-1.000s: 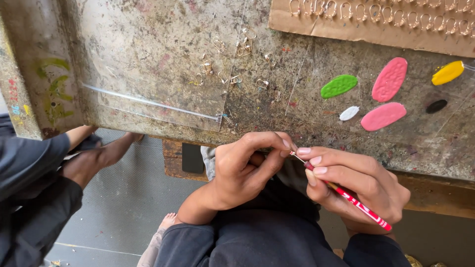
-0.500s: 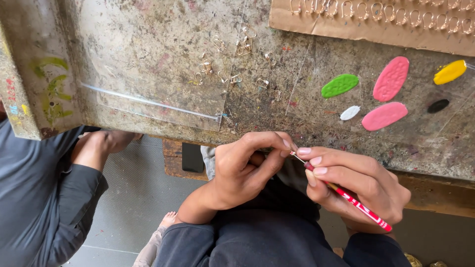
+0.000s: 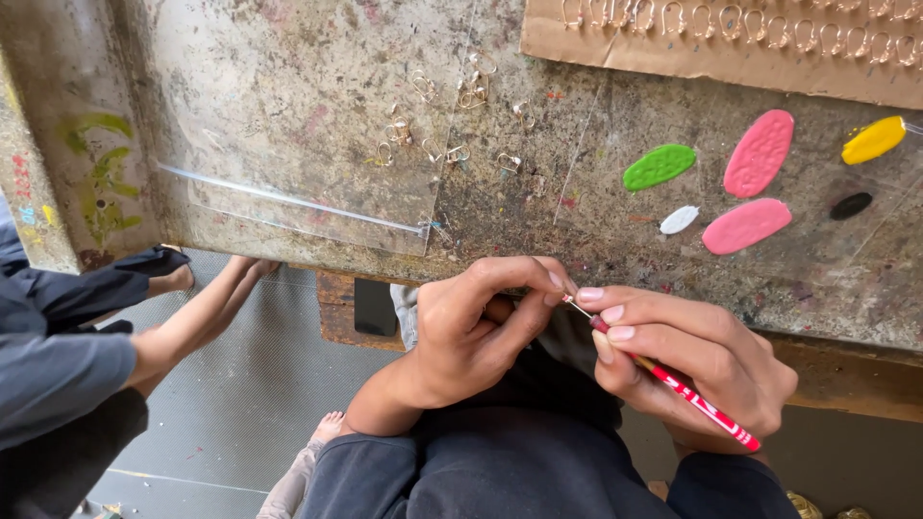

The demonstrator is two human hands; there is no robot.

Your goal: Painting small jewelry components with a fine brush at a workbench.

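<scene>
a stained, paint-flecked counter (image 3: 288, 115) carries a brown cardboard strip (image 3: 673, 53) hung with wire hooks, loose small metal hooks (image 3: 452, 125), a clear plastic sheet (image 3: 288, 207), and flat oval clay pieces: green (image 3: 659, 166), two pink (image 3: 760, 152), white (image 3: 679, 219), yellow (image 3: 873, 139), black (image 3: 851, 205).

Looks like a small craft workshop, jewellery-making probably. The worktop (image 3: 288, 125) is scratched and paint-stained, with loose wire hooks (image 3: 452, 144) scattered on it, more hooks lined up on a cardboard sheet (image 3: 673, 53), and flat coloured clay ovals (image 3: 760, 152). Bare grey floor (image 3: 240, 404) below.
</scene>
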